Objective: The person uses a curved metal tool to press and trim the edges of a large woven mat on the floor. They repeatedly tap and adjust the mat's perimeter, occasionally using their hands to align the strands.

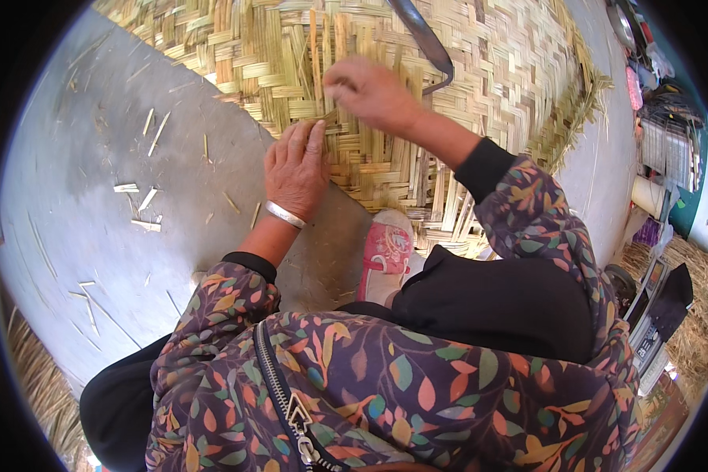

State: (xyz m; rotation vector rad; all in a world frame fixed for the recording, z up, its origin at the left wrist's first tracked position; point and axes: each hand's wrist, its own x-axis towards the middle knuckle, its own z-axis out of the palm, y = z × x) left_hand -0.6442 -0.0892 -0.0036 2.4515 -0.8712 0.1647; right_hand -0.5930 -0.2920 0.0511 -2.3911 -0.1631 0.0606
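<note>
Leaf-print jacket [448, 385] foremost, the left hand [297, 167] bends onto a woven mat [495, 86] on the floor [79, 173], the blurred right hand [372, 92] curled nearby, both grips unclear; slack pressure could loosen strips [313, 47]

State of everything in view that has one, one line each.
Left hand: fingers bent, resting at the mat's edge; grip unclear.
Right hand: over the mat, fingers curled, blurred; grip unclear.
Woven mat: spread out, loose strip ends along parts of its edge.
Dark curved metal tool: over the mat, cut off by the frame's top.
Silver bracelet: worn on the left wrist.
Strip scraps: scattered on the floor.
</note>
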